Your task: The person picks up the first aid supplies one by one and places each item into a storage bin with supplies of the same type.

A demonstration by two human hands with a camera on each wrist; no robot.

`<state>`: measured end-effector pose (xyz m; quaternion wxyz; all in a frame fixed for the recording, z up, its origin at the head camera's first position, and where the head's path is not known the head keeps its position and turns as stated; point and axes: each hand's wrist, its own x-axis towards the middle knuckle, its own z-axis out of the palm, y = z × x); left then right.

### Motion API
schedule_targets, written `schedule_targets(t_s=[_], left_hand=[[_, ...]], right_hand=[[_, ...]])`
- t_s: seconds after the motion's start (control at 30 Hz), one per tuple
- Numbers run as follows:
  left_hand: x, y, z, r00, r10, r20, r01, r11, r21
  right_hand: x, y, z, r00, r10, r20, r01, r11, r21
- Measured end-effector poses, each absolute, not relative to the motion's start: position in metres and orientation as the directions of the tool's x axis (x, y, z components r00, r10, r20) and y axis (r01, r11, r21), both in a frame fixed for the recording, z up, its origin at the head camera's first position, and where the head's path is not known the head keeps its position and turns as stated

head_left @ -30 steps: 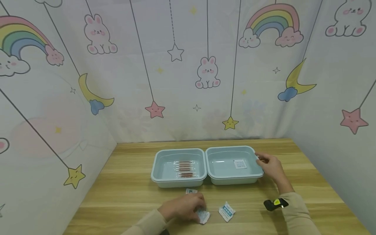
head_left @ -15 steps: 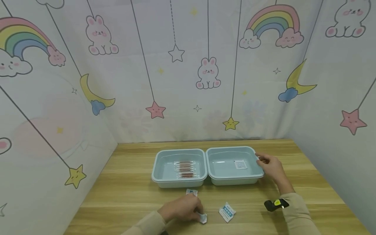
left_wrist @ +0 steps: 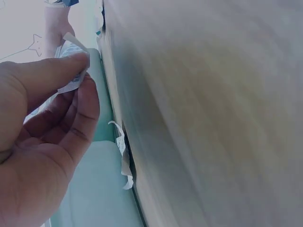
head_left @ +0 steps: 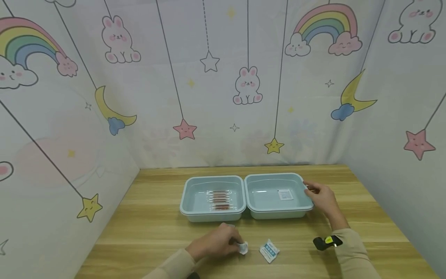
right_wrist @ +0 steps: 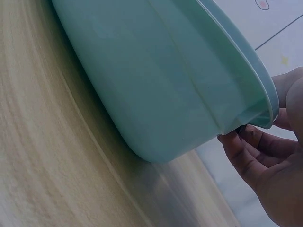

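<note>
My left hand point(head_left: 219, 241) pinches a small white paper sachet point(head_left: 243, 248) between thumb and fingertips, above the table in front of the trays. In the left wrist view the sachet point(left_wrist: 72, 49) stands edge-up in the fingers, with bluish print. Another sachet point(left_wrist: 124, 156) lies on the table by the trays, mostly hidden behind the left hand in the head view. To the right lies a white-and-blue printed sachet point(head_left: 269, 251). My right hand point(head_left: 322, 197) grips the right end of the right pale blue tray point(head_left: 261, 199), thumb over the rim, fingers beneath it point(right_wrist: 272, 111).
Inside the right tray lies one white sachet point(head_left: 285, 195). Beside it stands a matching left tray point(head_left: 195, 199) with several slim brown sticks point(head_left: 219, 200) in clear wrappers. The wooden table point(head_left: 139, 232) meets a cartoon-printed curtain point(head_left: 216, 151) at the back.
My left hand has picked up the sachet from the table and raised it slightly forward, covering most of the sachet behind. The right hand keeps its grip on the tray.
</note>
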<state>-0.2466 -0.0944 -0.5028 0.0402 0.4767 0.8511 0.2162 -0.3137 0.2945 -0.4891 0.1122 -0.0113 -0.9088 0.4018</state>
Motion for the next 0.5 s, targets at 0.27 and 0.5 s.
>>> schedule_targets(t_s=[0.27,0.5], left_hand=[[-0.2508,-0.0955,-0.5028,-0.521,0.826,0.215,0.808,0.396,0.436],[-0.2524,-0.0972,-0.4977,-0.541,0.799,0.264,0.797,0.386,0.465]], right_hand=[[-0.3137,0.2940,-0.4891,-0.973,0.118,0.198,-0.070,0.669,-0.740],[-0.3129,0.2926,-0.4873,-0.974,0.121,0.190,-0.062,0.667,-0.742]])
